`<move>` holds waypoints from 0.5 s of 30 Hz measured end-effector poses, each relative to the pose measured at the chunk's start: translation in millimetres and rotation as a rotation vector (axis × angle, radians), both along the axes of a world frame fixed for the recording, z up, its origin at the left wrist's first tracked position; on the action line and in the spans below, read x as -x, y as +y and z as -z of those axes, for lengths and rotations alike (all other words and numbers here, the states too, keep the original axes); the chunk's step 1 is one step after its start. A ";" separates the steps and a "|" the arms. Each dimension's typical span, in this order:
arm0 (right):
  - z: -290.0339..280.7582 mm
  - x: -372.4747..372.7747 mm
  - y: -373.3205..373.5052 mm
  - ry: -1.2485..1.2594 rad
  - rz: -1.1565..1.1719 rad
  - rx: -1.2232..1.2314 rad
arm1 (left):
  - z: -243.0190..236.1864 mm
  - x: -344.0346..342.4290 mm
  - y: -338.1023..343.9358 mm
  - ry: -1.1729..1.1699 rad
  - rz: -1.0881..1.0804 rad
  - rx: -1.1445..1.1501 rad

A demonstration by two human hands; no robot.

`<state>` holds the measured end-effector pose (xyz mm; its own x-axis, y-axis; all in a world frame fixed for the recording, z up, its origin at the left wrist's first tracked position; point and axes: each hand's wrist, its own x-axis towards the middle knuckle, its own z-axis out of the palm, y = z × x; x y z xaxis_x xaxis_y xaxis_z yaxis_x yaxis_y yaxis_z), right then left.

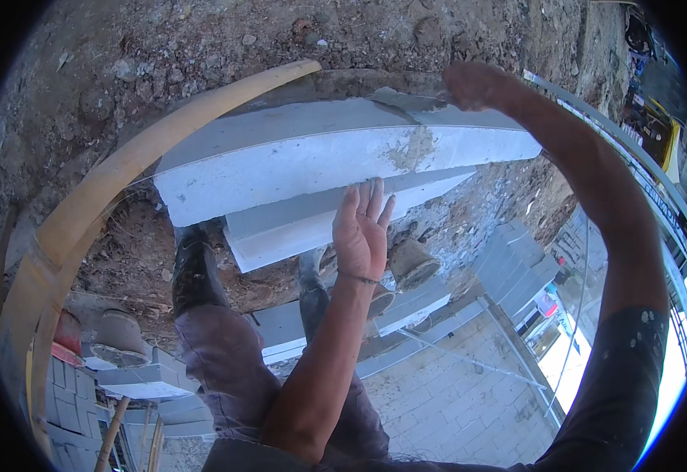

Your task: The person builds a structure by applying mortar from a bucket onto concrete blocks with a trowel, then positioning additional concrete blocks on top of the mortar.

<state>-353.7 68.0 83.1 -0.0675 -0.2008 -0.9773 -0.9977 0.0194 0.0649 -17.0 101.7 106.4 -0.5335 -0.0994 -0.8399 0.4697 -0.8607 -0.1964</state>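
A row of pale grey blocks runs across the middle, and wet mortar is smeared over a joint on its front face. My right hand is closed at the far side of the row, with a trowel whose grey blade lies at the top of the joint; its handle is hidden in my fist. My left hand is open, palm showing, fingers stretched toward the lower edge of the blocks. Whether its fingertips touch them I cannot tell. A second pale block sits lower, beneath the row.
Bamboo poles curve up the left side. My boots stand on rough soil. Nearby are a mortar-stained bucket, another bucket and a red one. Stacked blocks stand at right, beside a tiled floor.
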 end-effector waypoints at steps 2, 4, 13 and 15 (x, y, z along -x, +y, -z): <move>-14.6 10.8 -6.1 0.004 -0.066 0.028 | 0.2 -0.3 -1.5 0.015 -0.006 -0.007; -33.3 23.5 -14.3 -0.048 -0.233 -0.082 | 0.0 -0.6 -2.5 0.024 0.003 -0.008; -34.0 28.1 12.7 0.074 0.247 0.091 | 0.4 -1.4 1.1 0.030 0.048 0.019; -36.8 26.5 39.0 0.014 0.136 0.247 | 2.8 -4.4 -0.6 0.068 0.096 0.054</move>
